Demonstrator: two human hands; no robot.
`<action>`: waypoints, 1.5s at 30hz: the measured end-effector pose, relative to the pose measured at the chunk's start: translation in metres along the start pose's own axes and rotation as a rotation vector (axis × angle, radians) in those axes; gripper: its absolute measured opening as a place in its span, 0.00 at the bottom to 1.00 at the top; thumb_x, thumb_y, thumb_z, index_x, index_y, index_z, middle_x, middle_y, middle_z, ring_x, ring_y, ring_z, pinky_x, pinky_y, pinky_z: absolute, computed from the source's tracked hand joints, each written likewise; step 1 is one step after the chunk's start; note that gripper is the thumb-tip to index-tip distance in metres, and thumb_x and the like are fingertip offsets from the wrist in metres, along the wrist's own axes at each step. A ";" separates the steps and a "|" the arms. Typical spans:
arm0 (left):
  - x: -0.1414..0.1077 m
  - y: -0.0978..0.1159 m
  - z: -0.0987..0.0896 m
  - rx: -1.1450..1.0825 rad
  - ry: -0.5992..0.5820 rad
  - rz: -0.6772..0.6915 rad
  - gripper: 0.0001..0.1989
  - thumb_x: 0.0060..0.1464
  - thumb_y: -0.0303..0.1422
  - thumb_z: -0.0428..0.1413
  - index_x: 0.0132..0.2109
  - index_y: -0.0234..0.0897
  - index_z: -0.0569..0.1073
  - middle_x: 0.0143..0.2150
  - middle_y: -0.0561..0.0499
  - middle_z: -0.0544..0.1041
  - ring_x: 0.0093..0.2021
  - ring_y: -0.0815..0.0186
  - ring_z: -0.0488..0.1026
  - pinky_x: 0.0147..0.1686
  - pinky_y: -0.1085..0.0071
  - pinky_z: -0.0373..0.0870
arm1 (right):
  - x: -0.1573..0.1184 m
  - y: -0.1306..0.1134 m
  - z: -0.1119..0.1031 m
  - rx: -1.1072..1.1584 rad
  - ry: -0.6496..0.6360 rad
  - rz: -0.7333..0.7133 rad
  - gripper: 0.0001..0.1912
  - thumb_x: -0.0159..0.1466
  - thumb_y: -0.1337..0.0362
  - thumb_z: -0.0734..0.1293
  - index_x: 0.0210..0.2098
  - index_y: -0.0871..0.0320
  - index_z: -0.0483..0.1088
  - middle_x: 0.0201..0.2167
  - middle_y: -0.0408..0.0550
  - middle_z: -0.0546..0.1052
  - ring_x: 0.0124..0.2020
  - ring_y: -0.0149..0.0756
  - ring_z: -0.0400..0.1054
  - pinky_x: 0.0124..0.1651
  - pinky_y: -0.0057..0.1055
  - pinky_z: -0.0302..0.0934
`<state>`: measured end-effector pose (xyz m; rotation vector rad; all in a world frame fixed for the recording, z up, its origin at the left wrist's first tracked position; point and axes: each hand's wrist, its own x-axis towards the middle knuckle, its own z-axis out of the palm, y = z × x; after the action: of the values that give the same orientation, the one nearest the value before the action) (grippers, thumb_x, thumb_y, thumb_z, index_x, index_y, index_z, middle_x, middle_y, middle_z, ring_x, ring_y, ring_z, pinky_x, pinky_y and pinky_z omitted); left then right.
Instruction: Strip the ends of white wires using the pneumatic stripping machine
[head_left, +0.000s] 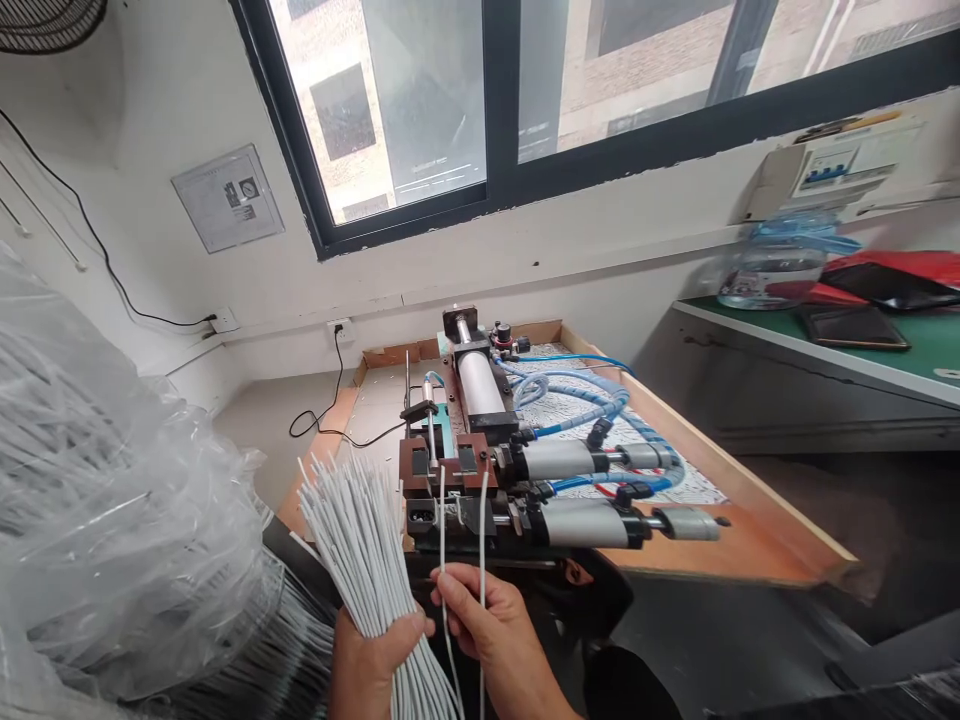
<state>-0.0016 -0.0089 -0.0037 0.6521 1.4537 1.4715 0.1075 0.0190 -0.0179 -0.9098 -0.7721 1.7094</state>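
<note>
My left hand (pixel 379 650) is wrapped round a thick bundle of white wires (pixel 360 550), whose cut ends fan out at the top. Just to its right, my right hand (pixel 487 620) pinches a single white wire (pixel 442 530) between thumb and finger. A second white wire (pixel 482 530) passes upright behind the thumb, at the fingers of the same hand. Both wires point up at the front of a pneumatic wire-stripping machine (pixel 450 460); whether their tips touch its jaws I cannot tell.
Silver air cylinders (pixel 570 460) and blue hoses (pixel 600 400) stick out to the machine's right, inside a wood-edged tray (pixel 675 440). Plastic-wrapped wire bundles (pixel 150 520) crowd the left. A green-topped table (pixel 930 350) at right carries a water jug (pixel 776 265) and a phone (pixel 853 327).
</note>
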 end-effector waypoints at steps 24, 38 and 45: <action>0.003 0.004 0.008 0.076 -0.119 0.061 0.18 0.27 0.32 0.63 0.33 0.31 0.75 0.26 0.46 0.78 0.30 0.54 0.73 0.32 0.63 0.68 | 0.006 -0.006 0.006 -0.007 -0.100 0.024 0.14 0.43 0.57 0.71 0.20 0.63 0.68 0.13 0.36 0.60 0.15 0.23 0.49 0.19 0.23 0.44; -0.001 -0.001 0.004 -0.050 0.094 -0.139 0.10 0.29 0.28 0.60 0.26 0.33 0.72 0.18 0.50 0.76 0.24 0.58 0.73 0.27 0.64 0.67 | -0.006 0.004 -0.020 -0.078 0.084 -0.070 0.15 0.49 0.54 0.67 0.26 0.61 0.70 0.16 0.39 0.63 0.15 0.22 0.47 0.16 0.22 0.41; 0.004 -0.005 0.003 -0.052 0.070 -0.160 0.10 0.30 0.29 0.61 0.26 0.32 0.72 0.18 0.48 0.77 0.23 0.58 0.73 0.26 0.64 0.66 | -0.003 -0.002 -0.019 -0.025 0.085 0.007 0.18 0.46 0.52 0.68 0.26 0.62 0.70 0.16 0.38 0.61 0.14 0.21 0.44 0.16 0.21 0.38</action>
<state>0.0008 -0.0049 -0.0088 0.4455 1.4811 1.4141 0.1254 0.0177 -0.0252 -0.9964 -0.7357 1.6602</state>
